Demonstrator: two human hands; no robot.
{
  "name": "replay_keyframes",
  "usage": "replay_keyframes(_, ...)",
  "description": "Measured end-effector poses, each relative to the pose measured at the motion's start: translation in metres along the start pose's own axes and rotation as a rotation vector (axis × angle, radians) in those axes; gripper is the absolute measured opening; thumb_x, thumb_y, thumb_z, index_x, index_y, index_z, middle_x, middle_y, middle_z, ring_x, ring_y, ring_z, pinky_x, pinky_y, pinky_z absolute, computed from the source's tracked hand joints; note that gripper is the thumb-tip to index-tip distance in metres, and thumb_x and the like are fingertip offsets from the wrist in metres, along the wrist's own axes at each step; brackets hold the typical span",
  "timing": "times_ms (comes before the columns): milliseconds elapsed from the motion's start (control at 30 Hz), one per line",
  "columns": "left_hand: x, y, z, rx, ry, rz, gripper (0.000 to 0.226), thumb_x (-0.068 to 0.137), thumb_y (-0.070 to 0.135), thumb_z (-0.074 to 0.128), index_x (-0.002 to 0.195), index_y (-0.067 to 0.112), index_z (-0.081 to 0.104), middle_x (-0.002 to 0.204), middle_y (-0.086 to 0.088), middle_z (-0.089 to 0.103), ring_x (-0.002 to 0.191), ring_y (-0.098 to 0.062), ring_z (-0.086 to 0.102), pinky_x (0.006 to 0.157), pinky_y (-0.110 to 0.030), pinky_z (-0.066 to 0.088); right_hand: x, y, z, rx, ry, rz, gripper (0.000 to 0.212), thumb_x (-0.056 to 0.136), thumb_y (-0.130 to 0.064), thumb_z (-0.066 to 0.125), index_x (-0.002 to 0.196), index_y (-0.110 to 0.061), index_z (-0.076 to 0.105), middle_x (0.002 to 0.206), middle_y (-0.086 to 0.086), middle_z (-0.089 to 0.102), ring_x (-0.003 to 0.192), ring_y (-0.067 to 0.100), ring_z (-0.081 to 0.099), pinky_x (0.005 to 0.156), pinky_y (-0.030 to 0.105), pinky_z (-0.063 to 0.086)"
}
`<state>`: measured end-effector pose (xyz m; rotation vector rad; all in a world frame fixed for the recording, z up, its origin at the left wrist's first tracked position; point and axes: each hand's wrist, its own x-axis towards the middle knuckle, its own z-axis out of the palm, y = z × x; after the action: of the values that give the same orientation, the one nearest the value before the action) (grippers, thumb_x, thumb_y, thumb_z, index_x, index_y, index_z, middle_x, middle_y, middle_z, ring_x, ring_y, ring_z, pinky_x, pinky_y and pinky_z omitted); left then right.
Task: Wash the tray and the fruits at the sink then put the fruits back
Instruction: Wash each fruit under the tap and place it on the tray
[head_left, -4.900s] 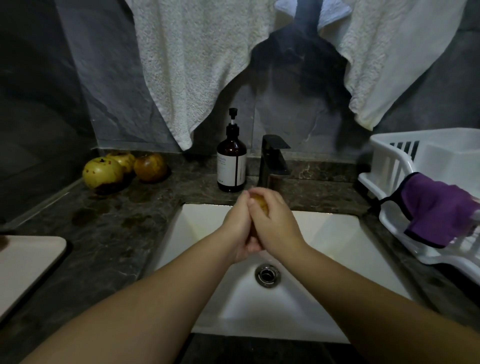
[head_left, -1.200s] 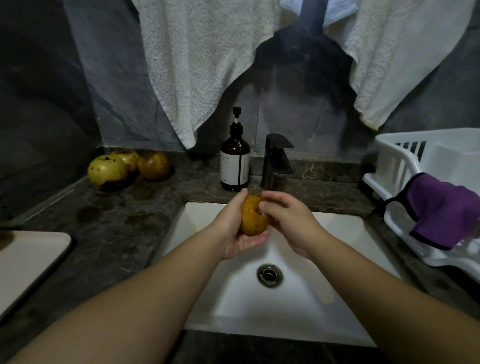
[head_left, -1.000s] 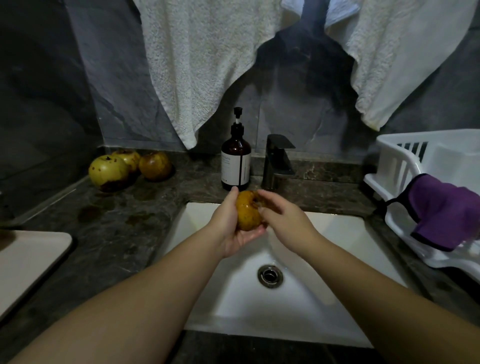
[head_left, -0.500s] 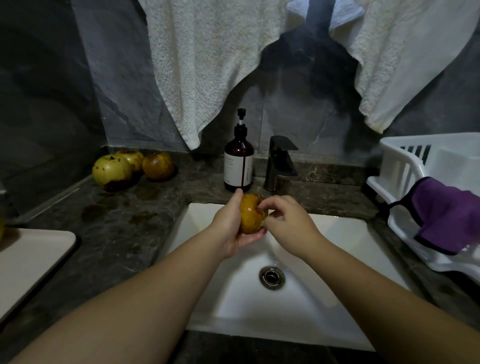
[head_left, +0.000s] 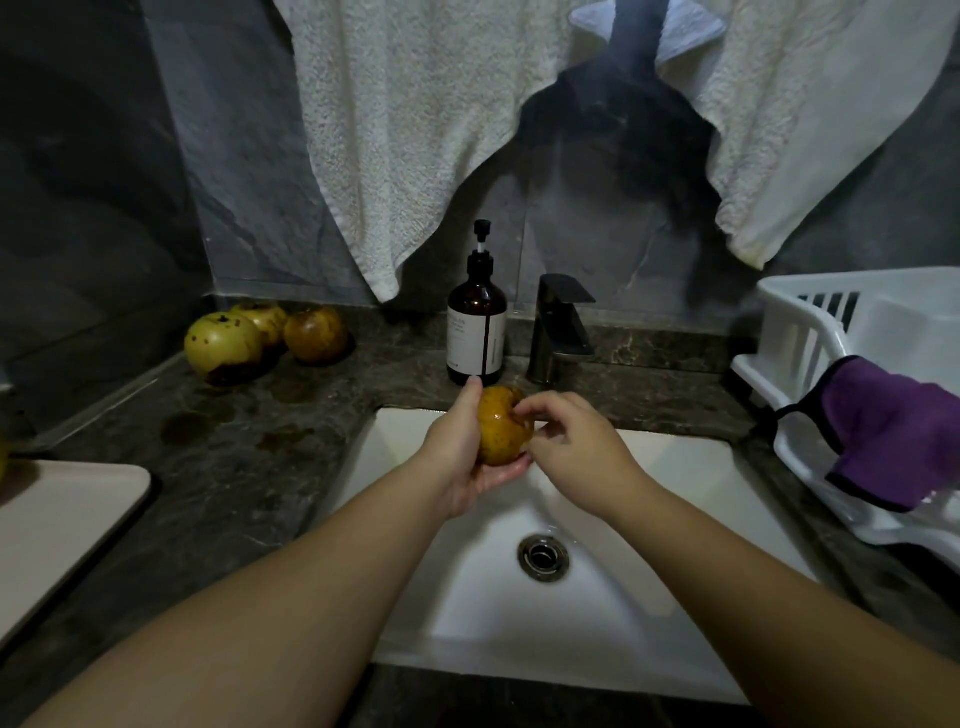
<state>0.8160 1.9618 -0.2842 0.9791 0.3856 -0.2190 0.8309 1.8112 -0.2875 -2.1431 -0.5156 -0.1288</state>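
Head view, my left hand (head_left: 460, 457) cupping a round yellow-brown spotted fruit (head_left: 503, 425) at frame centre over the white rectangular sink (head_left: 649, 561), my right hand (head_left: 576, 452) with curled fingertips pinching its top.

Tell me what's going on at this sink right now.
A person is holding a yellow-brown fruit over the white sink. The left hand cups it from below while the right hand picks at its top with the fingertips. Three more fruits sit on the dark counter at back left, and a pale tray lies at the left edge. No water is visibly running from the faucet.
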Motion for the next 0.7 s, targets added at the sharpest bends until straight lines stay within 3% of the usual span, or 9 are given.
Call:
replay_keyframes(100, -0.002, 0.0, 0.001, 0.0, 0.006, 0.0, 0.06, 0.099, 0.061, 0.057, 0.143, 0.021, 0.049, 0.129, -0.025, 0.065, 0.107, -0.039, 0.072, 0.074, -0.047, 0.065, 0.001, 0.001, 0.0, -0.013, 0.017, 0.019, 0.036, 0.09, -0.011, 0.061, 0.096, -0.047, 0.057, 0.111, -0.022, 0.051, 0.092, 0.004, 0.058, 0.072, 0.019, 0.045)
replay_keyframes(200, -0.003, -0.001, 0.001, 0.002, -0.017, -0.028, 0.062, 0.099, 0.062, 0.056, 0.145, 0.02, 0.048, 0.13, -0.024, 0.065, 0.108, -0.039, 0.073, 0.079, -0.048, 0.065, 0.0, 0.001, 0.0, 0.01, 0.009, 0.003, 0.041, 0.09, -0.009, 0.062, 0.106, -0.047, 0.059, 0.115, -0.017, 0.05, 0.098, 0.004, 0.058, 0.081, 0.021, 0.049)
replay_keyframes(367, 0.0, 0.0, 0.002, -0.017, 0.013, -0.001, 0.063, 0.1, 0.06, 0.057, 0.146, 0.019, 0.046, 0.133, -0.024, 0.062, 0.111, -0.04, 0.07, 0.085, -0.051, 0.063, 0.003, 0.003, -0.001, -0.016, 0.037, 0.05, 0.027, 0.091, -0.014, 0.062, 0.095, -0.041, 0.059, 0.112, -0.014, 0.057, 0.083, -0.007, 0.057, 0.065, 0.015, 0.041)
replay_keyframes(467, 0.0, -0.001, 0.002, -0.072, -0.007, -0.04, 0.064, 0.101, 0.061, 0.052, 0.149, 0.018, 0.044, 0.132, -0.027, 0.063, 0.109, -0.042, 0.072, 0.088, -0.053, 0.061, 0.002, 0.005, 0.001, -0.042, -0.014, 0.036, 0.043, 0.092, -0.016, 0.061, 0.125, -0.043, 0.059, 0.126, -0.014, 0.051, 0.104, 0.002, 0.057, 0.086, 0.024, 0.05)
replay_keyframes(533, 0.0, -0.001, 0.0, -0.109, -0.009, -0.05, 0.065, 0.102, 0.061, 0.05, 0.151, 0.019, 0.043, 0.132, -0.027, 0.063, 0.109, -0.042, 0.072, 0.087, -0.053, 0.061, 0.002, 0.003, 0.002, -0.043, -0.029, 0.042, 0.045, 0.092, -0.017, 0.062, 0.129, -0.043, 0.057, 0.13, -0.013, 0.049, 0.116, 0.009, 0.055, 0.096, 0.031, 0.05)
replay_keyframes(633, 0.0, 0.0, 0.001, -0.154, -0.037, -0.053, 0.066, 0.103, 0.061, 0.048, 0.152, 0.017, 0.043, 0.129, -0.028, 0.066, 0.106, -0.042, 0.073, 0.085, -0.053, 0.061, 0.003, 0.003, 0.004, -0.008, -0.01, 0.046, 0.041, 0.09, -0.022, 0.066, 0.125, -0.04, 0.053, 0.132, -0.012, 0.052, 0.119, 0.01, 0.056, 0.093, 0.026, 0.048)
replay_keyframes(700, -0.001, 0.001, 0.003, -0.163, -0.051, -0.078, 0.068, 0.103, 0.063, 0.047, 0.15, 0.015, 0.045, 0.124, -0.028, 0.069, 0.098, -0.041, 0.075, 0.078, -0.052, 0.064, 0.003, 0.004, 0.009, -0.037, -0.063, 0.018, 0.067, 0.087, -0.032, 0.073, 0.146, -0.037, 0.042, 0.143, -0.014, 0.041, 0.121, 0.006, 0.052, 0.095, 0.022, 0.046)
